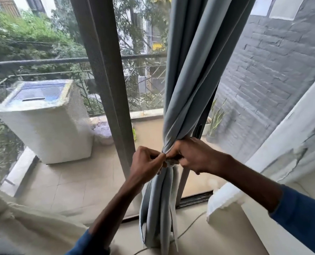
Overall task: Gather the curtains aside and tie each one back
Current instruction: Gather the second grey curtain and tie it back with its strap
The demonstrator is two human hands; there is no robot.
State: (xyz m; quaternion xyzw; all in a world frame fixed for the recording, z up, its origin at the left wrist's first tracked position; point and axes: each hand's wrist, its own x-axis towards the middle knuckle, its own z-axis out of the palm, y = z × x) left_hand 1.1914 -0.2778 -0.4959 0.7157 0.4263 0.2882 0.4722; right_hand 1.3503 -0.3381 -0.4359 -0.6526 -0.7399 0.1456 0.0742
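Observation:
A grey-blue curtain (188, 74) hangs bunched into a narrow column in front of the glass door, pinched in at waist height. My left hand (147, 162) and my right hand (193, 155) meet at that pinched spot, both closed on a thin tie-back band (169, 163) of the same cloth that wraps the bundle. Below the hands the curtain's folds (160, 214) fall loose to the floor. Most of the band is hidden by my fingers.
A dark door frame post (108, 85) stands left of the curtain. Outside on the balcony are a white washing machine (44, 122), a railing and a potted plant (215, 120). A cream sheer cloth (24, 223) lies lower left; a white wall edge (289, 137) is at right.

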